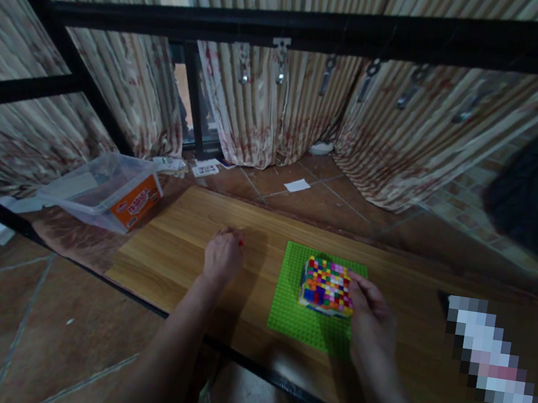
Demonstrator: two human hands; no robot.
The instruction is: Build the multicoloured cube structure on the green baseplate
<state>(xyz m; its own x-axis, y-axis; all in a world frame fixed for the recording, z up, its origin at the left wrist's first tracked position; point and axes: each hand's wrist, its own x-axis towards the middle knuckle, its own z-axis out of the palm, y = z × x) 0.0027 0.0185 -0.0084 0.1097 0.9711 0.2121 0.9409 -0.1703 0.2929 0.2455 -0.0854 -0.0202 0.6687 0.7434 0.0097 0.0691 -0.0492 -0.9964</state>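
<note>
A green studded baseplate [285,297] lies on the wooden table. On it stands a low block of toy bricks [327,286], its top a mix of many small coloured squares. My right hand [376,313] is closed at the block's right side, with thumb and fingers against its far right corner; the rest of the grip is hidden by the hand. Left of the baseplate, my left hand [224,256] is closed low over the tabletop. A small red brick [242,242] shows at its fingertips, mostly covered by them.
The wooden table [184,236] runs left to right before me. A clear plastic bin [101,184] with an orange label stands at its left end. A blurred-out flat object [492,359] lies at the right. Black metal bars [323,32] with hooks cross above; papers [297,185] lie on the floor.
</note>
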